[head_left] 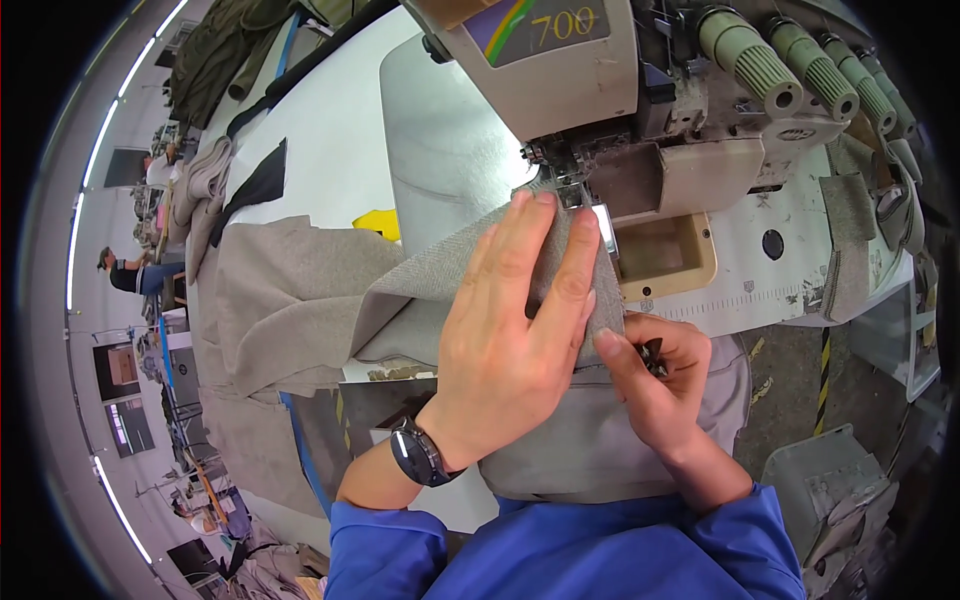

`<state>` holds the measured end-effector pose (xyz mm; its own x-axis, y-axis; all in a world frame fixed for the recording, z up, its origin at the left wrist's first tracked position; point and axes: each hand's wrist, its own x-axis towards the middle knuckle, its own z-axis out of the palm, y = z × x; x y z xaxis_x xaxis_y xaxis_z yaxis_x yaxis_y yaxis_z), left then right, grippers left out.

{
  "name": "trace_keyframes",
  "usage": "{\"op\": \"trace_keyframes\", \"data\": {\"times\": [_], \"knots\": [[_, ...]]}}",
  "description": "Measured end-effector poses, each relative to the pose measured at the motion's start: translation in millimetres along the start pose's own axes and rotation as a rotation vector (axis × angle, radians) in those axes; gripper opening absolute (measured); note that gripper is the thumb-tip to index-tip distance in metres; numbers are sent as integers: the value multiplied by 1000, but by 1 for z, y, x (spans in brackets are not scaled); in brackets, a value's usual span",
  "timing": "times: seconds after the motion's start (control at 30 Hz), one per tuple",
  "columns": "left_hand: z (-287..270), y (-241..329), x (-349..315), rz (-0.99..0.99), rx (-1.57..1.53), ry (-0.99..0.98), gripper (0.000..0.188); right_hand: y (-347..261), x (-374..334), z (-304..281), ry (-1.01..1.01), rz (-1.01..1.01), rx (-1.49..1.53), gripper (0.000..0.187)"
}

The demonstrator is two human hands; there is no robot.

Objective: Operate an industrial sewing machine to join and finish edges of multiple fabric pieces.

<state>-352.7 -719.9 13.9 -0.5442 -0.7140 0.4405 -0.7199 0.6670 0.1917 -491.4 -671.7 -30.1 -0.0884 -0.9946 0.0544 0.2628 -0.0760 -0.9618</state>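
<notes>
A piece of grey fabric (430,285) runs under the presser foot (568,190) of an overlock sewing machine (560,90). My left hand (515,325) lies flat on it, fingers stretched toward the foot and the tips just short of it. Lower right, my right hand (660,375) pinches the fabric's right edge between thumb and fingers. A small dark object (653,357) is tucked in its curled fingers; its kind is mostly hidden. The fabric's left part is folded over and spreads across the table.
More grey cloth (620,440) hangs over my lap. Beside the foot is a tan recessed tray (665,255). Thread tension dials (750,60) line the machine's upper right. A yellow scrap (378,224) and black cloth (255,190) lie leftward. A grey bin (825,490) stands lower right.
</notes>
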Motion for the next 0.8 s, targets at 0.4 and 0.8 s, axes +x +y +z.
{"op": "trace_keyframes", "data": {"times": [0.4,0.8], "knots": [[-10,-16,-2,5,-77,-23,38,-4,11,3,-22,88,4,27],[68,-23,-142,122,226,536,66,-14,-25,20,-17,-352,-333,14]]}}
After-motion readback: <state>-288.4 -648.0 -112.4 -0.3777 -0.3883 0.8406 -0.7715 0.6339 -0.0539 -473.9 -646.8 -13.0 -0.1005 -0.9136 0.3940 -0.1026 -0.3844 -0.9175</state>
